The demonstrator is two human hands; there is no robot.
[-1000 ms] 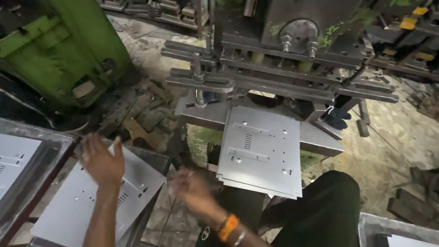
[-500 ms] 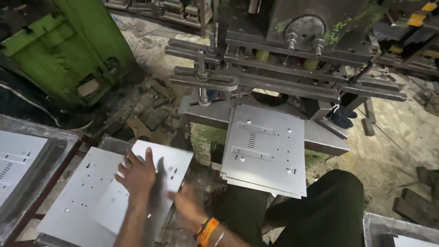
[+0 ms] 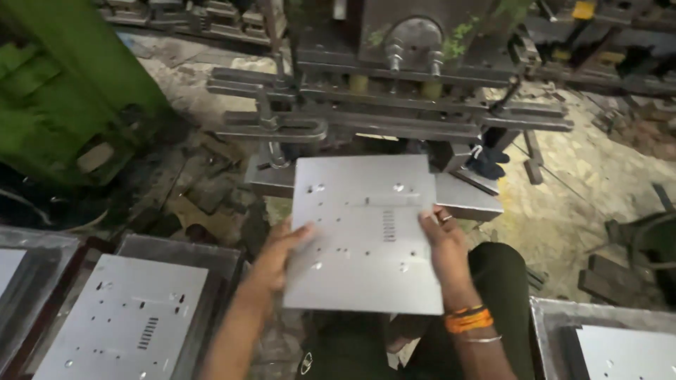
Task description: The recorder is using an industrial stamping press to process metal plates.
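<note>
from the head camera, i hold a grey metal sheet (image 3: 366,236) flat between both hands, in front of my lap. my left hand (image 3: 276,255) grips its left edge, thumb on top near the small punched holes, the other fingers (image 3: 299,232) curled under the rim. my right hand (image 3: 442,243) clamps the right edge, thumb and fingers closed on the metal, a ring on one finger and orange bands (image 3: 467,320) at the wrist. the sheet carries scattered holes and a short row of slots just left of my right fingers.

beyond my fingers, partly hidden by the far edge of the sheet, lies the press bed (image 3: 461,198), a grey steel plate. above it stands the dark press (image 3: 394,77) with its bars and two bolts. a dark shoe (image 3: 486,163) rests on the floor just past my right hand.

down left of my left hand sits a tray (image 3: 176,248) with a stack of punched sheets (image 3: 127,317) lying flat in it, well apart from the one i hold. farther left is another tray (image 3: 35,239), only its corner showing. a green machine (image 3: 63,91) stands up and left of my left hand. below right of my right wrist a third tray (image 3: 598,313) holds a pale sheet (image 3: 627,352). my knee in dark trousers (image 3: 503,281) is just under my right forearm.
</note>
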